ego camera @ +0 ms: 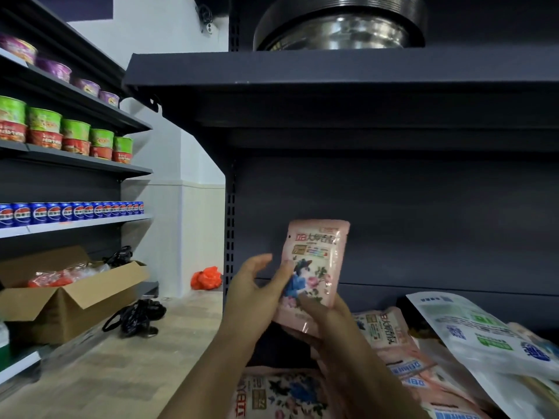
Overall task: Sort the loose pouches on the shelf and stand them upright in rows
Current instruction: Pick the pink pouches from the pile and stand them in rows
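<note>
- Head view, hands: I hold one pink pouch (314, 267) upright in front of the dark back panel (423, 222) of the shelf (332, 71). My right hand (320, 325) cups its bottom edge from below and behind, fingers curled round it, so the weight sits in my palm and the printed face looks at me.
- My left hand (260, 285) pinches the pouch's left edge, thumb on the flower print, the other fingers spread loosely behind. I judge this steadies the soft pack so it does not fold while I read which kind it is.
- Head view, shelf: the loose pink pouches (390, 334) lie flat and overlapping at lower right, none standing. One more pink pouch (281, 397) lies face up at the bottom edge, under my forearms.
- A white pouch (484, 337) with green and blue print leans across the pile on the right, so two sorts are mixed there.
- The shelf behind my pouch shows no standing row yet; I judge the sorting is at an early stage.
- Head view, surroundings: noodle cups (45, 125) and blue cans (72, 211) fill the left rack; an open cardboard box (69, 300) sits on the floor.
</note>
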### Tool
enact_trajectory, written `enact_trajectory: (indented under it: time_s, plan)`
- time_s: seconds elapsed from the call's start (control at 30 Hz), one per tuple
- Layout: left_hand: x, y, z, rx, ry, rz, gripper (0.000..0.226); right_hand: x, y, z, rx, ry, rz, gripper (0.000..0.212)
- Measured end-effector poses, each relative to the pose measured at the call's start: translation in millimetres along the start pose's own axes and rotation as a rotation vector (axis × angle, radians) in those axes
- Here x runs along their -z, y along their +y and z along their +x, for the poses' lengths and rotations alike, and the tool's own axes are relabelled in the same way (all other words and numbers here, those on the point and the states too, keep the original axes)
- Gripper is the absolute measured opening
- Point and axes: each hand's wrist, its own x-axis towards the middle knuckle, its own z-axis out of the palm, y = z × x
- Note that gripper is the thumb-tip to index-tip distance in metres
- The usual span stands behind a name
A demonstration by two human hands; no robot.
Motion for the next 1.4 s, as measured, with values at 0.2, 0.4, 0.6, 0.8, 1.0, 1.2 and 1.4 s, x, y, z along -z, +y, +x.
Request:
enact_trajectory:
  time_s: [0.2,0.4,0.6,0.8,1.0,1.2,1.4]
  plan:
    - [18.4,-13.3,-1.9,0.307,-0.341,0.051,0.036,22.7,-15.2,-3.8,-0.091,-0.231,0.046,0.038]
    - [21.1,-34.8,20.3,0.175,-0.182,0.071,0.011,16.7,-9.7,31.8,-0.055,-0.152,-0.465,0.029]
    - [26.0,-71.0,52.6,0.037,-0.134,0.401,0.011,15.6,11.5,61.7,-0.069,-0.034,-0.636,0.042]
    - [22.0,-99.5,54.3,0.052,-0.002,0.503,0.015,7.7,38.1,63.5,-0.086,0.082,-0.889,0.04]
    - [27.5,-108.3,57.9,0.011,0.035,0.495,0.018,6.6,53.8,61.7,-0.061,0.133,-1.032,0.038]
    - [29.5,-113.9,62.1,0.008,0.037,0.471,0.03,6.3,61.9,64.0,-0.046,0.131,-1.165,0.039]
    - [27.9,-115.0,61.6,-0.014,0.001,0.466,0.044,6.9,63.4,66.2,-0.035,0.197,-1.116,0.041]
